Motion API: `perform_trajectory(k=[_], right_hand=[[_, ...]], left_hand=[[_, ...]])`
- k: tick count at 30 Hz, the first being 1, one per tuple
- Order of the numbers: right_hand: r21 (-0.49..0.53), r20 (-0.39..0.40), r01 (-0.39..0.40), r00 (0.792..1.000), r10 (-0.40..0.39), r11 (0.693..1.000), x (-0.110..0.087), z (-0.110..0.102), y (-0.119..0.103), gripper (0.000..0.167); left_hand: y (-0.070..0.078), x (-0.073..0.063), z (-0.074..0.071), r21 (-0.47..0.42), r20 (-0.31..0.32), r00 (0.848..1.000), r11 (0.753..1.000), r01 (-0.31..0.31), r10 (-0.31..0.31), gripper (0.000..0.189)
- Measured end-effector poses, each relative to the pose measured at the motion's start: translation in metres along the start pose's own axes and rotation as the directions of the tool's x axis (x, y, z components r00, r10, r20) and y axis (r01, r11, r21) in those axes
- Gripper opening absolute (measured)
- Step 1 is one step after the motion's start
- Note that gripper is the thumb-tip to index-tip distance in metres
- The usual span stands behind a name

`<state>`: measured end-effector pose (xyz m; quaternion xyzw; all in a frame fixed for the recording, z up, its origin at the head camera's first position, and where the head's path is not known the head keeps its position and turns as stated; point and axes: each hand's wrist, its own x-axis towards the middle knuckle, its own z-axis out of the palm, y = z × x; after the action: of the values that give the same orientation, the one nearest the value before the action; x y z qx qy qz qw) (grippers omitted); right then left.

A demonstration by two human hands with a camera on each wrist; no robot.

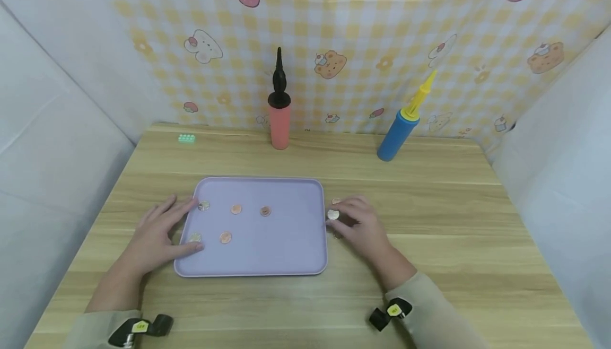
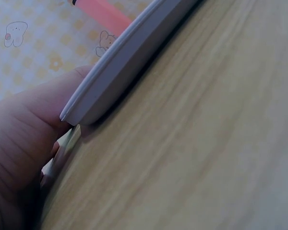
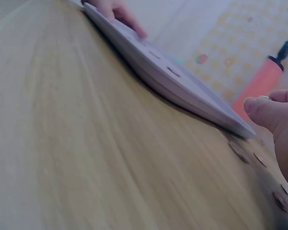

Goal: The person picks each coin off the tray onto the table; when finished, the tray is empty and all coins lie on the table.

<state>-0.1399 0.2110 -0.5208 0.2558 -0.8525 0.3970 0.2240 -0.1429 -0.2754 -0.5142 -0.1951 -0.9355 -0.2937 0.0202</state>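
A silvery coin point(image 1: 333, 215) is pinched between the thumb and fingers of my right hand point(image 1: 365, 227), just off the right rim of the lavender tray point(image 1: 286, 248). My left hand point(image 1: 155, 237) rests at the tray's left edge, its thumb laid over the rim and its fingers extended. On the tray lie several coins: a silvery coin point(image 1: 203, 206) by the left fingertips, a pale coin point(image 1: 195, 237) near the thumb, a copper coin point(image 1: 236, 209) and a darker coin point(image 1: 265, 211) among them. Beneath the right hand, more coins point(image 3: 239, 151) lie on the table, partly hidden in the head view.
At the back of the wooden table point(image 1: 429, 206) stands a pink hand pump point(image 1: 280, 126) with a black top. A blue pump point(image 1: 398, 136) with a yellow nozzle leans to its right. A small mint-green toy brick point(image 1: 186, 138) lies at the back left. A patterned cloth point(image 1: 353, 36) hangs behind.
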Motion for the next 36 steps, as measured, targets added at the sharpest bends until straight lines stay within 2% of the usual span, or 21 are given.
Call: perform_trajectory(k=[8,12,17,24,31,36], right_hand=[[-0.102,-0.085,-0.069,0.994,0.061,0.992,-0.011,-0.02,0.016,0.035],[-0.132,-0.127,-0.132,0.985,0.115,0.982,-0.016,-0.029,0.02,0.035],[-0.17,-0.163,-0.219,0.968,0.192,0.961,-0.017,-0.043,0.028,0.032],[-0.233,-0.218,-0.327,0.935,0.279,0.916,-0.025,-0.061,0.042,0.031],[-0.252,-0.237,-0.372,0.919,0.315,0.894,-0.024,-0.065,0.043,0.027],[-0.258,-0.227,-0.45,0.889,0.399,0.855,-0.022,-0.067,0.042,0.024]], left_hand=[[0.0,-0.001,0.0,0.005,-0.001,1.0,1.0,-0.013,0.013,0.106],[-0.001,-0.001,0.0,0.017,-0.003,1.0,1.0,-0.025,0.025,0.106],[-0.002,0.001,-0.001,0.015,-0.004,1.0,1.0,-0.025,0.025,0.105],[-0.003,0.001,0.002,0.005,0.004,1.0,1.0,-0.024,0.024,0.105],[0.0,0.001,-0.001,0.012,0.001,1.0,1.0,-0.021,0.021,0.103],[0.001,0.001,-0.002,0.016,-0.001,1.0,1.0,-0.023,0.023,0.103]])
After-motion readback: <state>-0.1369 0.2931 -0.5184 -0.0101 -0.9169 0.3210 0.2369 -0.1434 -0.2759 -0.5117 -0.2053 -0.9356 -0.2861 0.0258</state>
